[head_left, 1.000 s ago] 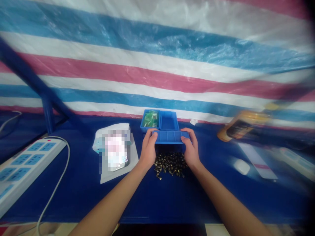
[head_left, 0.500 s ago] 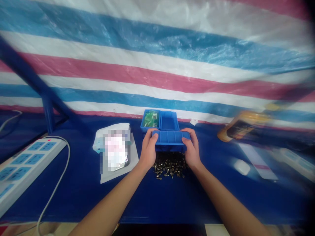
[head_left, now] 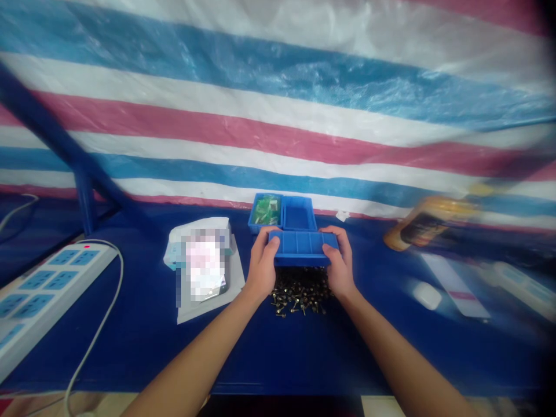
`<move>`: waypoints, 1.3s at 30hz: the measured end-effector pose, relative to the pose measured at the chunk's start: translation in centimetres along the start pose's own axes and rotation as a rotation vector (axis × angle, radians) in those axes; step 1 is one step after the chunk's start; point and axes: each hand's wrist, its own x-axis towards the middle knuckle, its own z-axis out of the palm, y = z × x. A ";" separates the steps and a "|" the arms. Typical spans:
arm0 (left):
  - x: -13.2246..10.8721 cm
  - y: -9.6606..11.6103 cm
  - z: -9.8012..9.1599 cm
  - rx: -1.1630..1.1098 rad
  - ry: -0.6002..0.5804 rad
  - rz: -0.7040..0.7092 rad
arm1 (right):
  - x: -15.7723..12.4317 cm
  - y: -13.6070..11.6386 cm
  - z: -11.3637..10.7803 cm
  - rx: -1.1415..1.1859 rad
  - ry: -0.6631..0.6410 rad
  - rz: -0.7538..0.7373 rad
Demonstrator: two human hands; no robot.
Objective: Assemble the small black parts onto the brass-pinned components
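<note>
Head view of a navy-topped bench (head_left: 130, 353): the left hand (head_left: 262, 269) and right hand (head_left: 340, 269) grip the short ends of a blue divided plastic tray (head_left: 303, 248), their fingers closed around its ends. The long axis of the tray runs left to right, roughly parallel to the far edge of the bench, and the tray lies midway between the hands, neither clearly nearer. A heap of small dark screws (head_left: 300, 292) lies toward the far edge of the bench, between the wrists and partly hidden beneath the tray; whether they touch cannot be told. Just beyond stands a blue compartment box (head_left: 297, 213), with green packets (head_left: 266, 209) in its left cell. A white power strip (head_left: 39, 289) lies at the left edge.
</note>
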 end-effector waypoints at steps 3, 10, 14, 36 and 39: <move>-0.1 0.1 0.0 -0.008 -0.006 0.011 | 0.0 0.0 0.0 0.007 -0.002 -0.025; -0.2 0.1 0.0 -0.004 -0.019 0.049 | -0.1 0.3 -0.1 0.021 -0.002 -0.070; -0.3 0.2 0.0 -0.004 -0.025 0.067 | -0.1 0.3 -0.2 0.038 -0.011 -0.090; -0.6 0.5 -0.4 0.080 -0.075 0.307 | -0.2 0.5 -0.6 0.022 -0.050 -0.283; -0.7 0.5 -0.4 0.092 -0.082 0.312 | -0.2 0.4 -0.6 0.026 -0.053 -0.283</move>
